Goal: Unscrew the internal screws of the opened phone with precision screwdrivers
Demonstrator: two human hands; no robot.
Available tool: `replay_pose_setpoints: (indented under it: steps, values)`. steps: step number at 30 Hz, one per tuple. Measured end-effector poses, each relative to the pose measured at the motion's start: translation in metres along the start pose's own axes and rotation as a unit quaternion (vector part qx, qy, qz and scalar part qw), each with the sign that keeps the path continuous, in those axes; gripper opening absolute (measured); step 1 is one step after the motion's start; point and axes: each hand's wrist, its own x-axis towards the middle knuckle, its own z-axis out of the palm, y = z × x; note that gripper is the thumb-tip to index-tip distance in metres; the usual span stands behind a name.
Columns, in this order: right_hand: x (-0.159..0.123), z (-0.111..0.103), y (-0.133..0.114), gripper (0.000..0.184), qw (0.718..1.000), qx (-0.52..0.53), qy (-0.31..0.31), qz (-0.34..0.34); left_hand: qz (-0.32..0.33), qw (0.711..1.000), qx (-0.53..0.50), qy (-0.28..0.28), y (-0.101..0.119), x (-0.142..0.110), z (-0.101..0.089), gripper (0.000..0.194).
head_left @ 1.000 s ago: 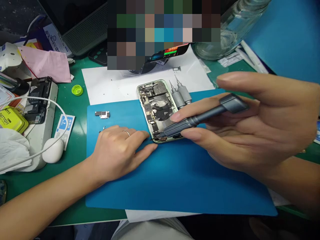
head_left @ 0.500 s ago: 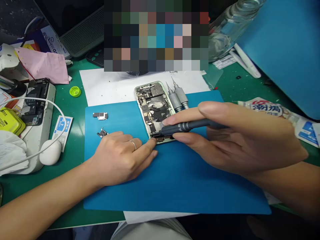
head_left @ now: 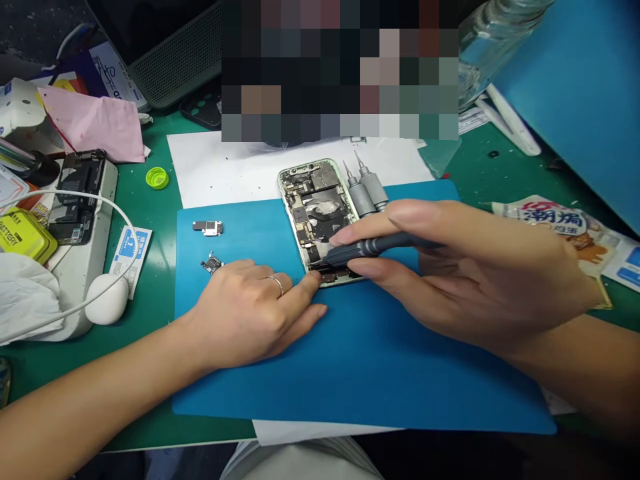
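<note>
Blue mat (head_left: 360, 373) under opened phone (head_left: 320, 208), right fingers (head_left: 373, 225) clamped on dark screwdriver (head_left: 353, 251), tip (head_left: 320, 263) indistinct, left fingers (head_left: 300, 293) apart

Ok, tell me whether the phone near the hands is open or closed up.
Open: the phone lies with its circuit board and other inner parts bare, no cover over them.

Far left of the left hand (head_left: 250, 313), a glossy yellow rounded box (head_left: 27, 237) reads "BATTERY". Nearer that hand, a rectangular white-and-blue paper card (head_left: 131, 257) shows "2"; its smaller characters are too small to read. Just beyond the right hand (head_left: 480, 267), a crumpled white plastic packet (head_left: 565, 230) bears red-and-dark "潮焗", with "鸡蛋" smaller below.
</note>
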Motion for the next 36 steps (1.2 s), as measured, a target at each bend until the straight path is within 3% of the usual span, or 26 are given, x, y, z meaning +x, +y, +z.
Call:
replay_pose_setpoints:
  steps: [3, 10, 15, 20, 24, 28, 32, 36]
  values:
    - [0.003, 0.000, 0.000, 0.074, 1.000, 0.011, -0.007, 0.019, 0.001, 1.000, 0.001, 0.004, 0.000, 0.000, 0.001, 0.031]
    - [0.022, -0.002, -0.008, 0.071, 0.994, 0.050, -0.087, -0.047, 0.000, 1.000, 0.003, 0.002, 0.001, 0.001, 0.000, 0.031]
    - [0.024, 0.003, -0.012, 0.062, 0.998, -0.003, -0.032, -0.049, 0.001, 1.000, 0.012, -0.004, 0.001, 0.000, 0.001, 0.031]
    - [0.026, 0.004, -0.012, 0.065, 0.998, 0.015, -0.046, -0.049, 0.001, 1.000, 0.015, -0.009, 0.000, 0.000, 0.001, 0.031]
    - [0.027, 0.005, -0.014, 0.064, 0.999, -0.017, -0.017, -0.037, 0.002, 1.000, 0.019, -0.010, 0.000, 0.001, 0.000, 0.030]
    - [0.027, 0.006, -0.014, 0.067, 0.999, 0.004, -0.026, -0.047, 0.003, 1.000, 0.018, -0.011, 0.000, 0.001, -0.001, 0.030]
    - [0.028, 0.004, -0.016, 0.053, 0.999, -0.023, -0.013, -0.038, 0.002, 1.000, 0.020, -0.010, 0.000, 0.002, -0.001, 0.028]
    - [0.030, 0.001, -0.017, 0.053, 0.998, 0.000, -0.054, -0.042, 0.003, 1.000, 0.012, -0.007, 0.000, 0.001, 0.000, 0.029]
